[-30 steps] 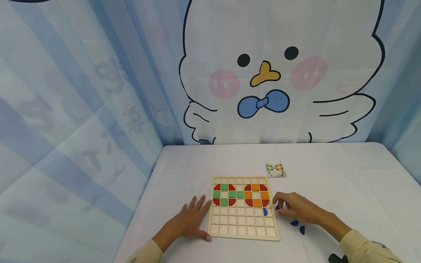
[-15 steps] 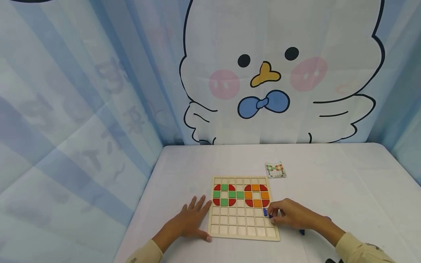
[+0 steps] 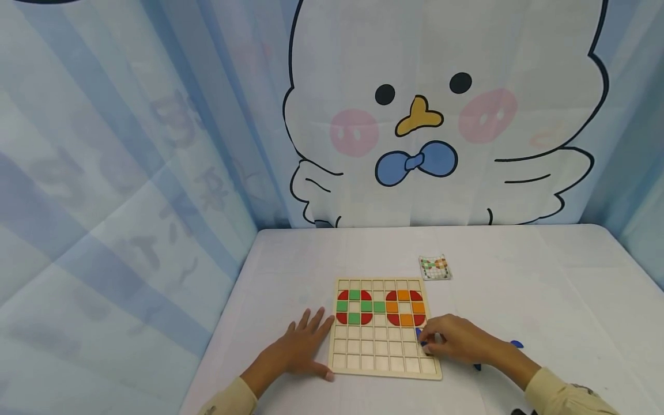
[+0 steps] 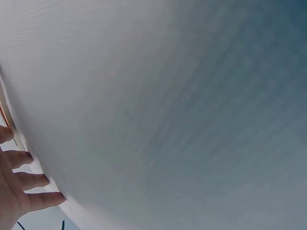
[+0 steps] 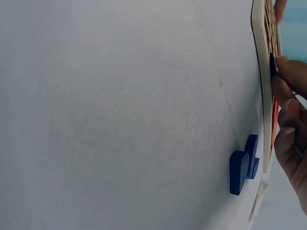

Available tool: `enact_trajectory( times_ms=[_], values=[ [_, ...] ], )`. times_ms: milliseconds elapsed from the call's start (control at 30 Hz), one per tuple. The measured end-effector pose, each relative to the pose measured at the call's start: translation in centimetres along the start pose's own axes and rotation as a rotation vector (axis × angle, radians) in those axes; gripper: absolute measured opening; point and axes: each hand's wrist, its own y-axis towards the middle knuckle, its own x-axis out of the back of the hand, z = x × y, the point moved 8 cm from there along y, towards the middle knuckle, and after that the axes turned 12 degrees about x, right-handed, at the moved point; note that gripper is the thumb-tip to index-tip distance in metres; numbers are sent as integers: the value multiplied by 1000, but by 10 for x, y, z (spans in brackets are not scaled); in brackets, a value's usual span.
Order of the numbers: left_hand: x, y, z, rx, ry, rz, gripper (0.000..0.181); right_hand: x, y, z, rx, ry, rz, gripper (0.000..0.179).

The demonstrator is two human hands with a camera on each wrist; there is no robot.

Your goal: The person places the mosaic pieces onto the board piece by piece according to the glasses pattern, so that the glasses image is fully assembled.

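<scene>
A wooden grid board (image 3: 386,377) lies flat on the table, with red, green and orange pieces set in its upper rows. My left hand (image 3: 298,349) rests spread at the board's left edge, fingers straight and thumb near the lower left side. Over the board's right side, my right hand (image 3: 459,339) pinches a small blue piece (image 5: 272,64) between thumb and fingertips; its full outline is hidden. Just by those fingertips, another blue piece (image 3: 418,332) sits in a cell below the red and orange ones. In the left wrist view, my left fingers (image 4: 36,181) touch the white tabletop.
Loose blue pieces (image 5: 238,172) with rounded edges lie right of the board, partly covered by my right forearm in the head view. A small pattern card (image 3: 436,268) lies beyond the board's upper right corner. A dark object (image 3: 521,411) shows at the bottom edge.
My right hand has carried a blue piece from the table beside the board leftward onto the board's right-hand cells. My left hand has stayed still.
</scene>
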Motion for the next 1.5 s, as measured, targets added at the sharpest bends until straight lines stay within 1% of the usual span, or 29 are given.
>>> enact_trajectory(
  times_ms=[100, 300, 533, 733, 867, 967, 1033, 1133, 1200, 1267, 1367, 1500],
  values=[
    [3, -1, -1, -5, 0, -2, 121, 2, -1, 0, 1, -41, -2, 14],
    [5, -3, -3, -11, 5, -9, 120, 5, -3, -3, -15, -54, 3, 8],
    [6, -4, -4, -11, 4, -5, 120, 5, -2, -4, -44, -58, 16, 6],
    [6, -4, -4, -12, 1, -11, 120, 4, 1, -1, -56, -89, 18, 6],
    [6, -4, -4, -6, 1, -11, 119, 3, 1, -1, -55, -74, 23, 6],
    [6, -4, -3, -3, 3, -8, 120, 5, -1, -2, -37, -17, 16, 7],
    [5, -3, -3, 1, 1, -4, 120, 8, -4, -4, -35, 36, 4, 10],
    [4, -3, -4, 1, 3, -4, 120, 14, -12, -11, -57, 114, -24, 15],
    [4, -3, -4, 3, 3, -4, 120, 21, -19, -18, -89, 124, -50, 17],
    [5, -3, -4, 3, 6, -5, 120, 27, -26, -25, -117, 116, -77, 17],
    [5, -3, -4, 8, 7, -5, 120, 37, -36, -32, -151, 74, -112, 16],
    [5, -3, -3, 12, 10, -3, 120, 43, -47, -37, -184, 25, -123, 17]
  ],
)
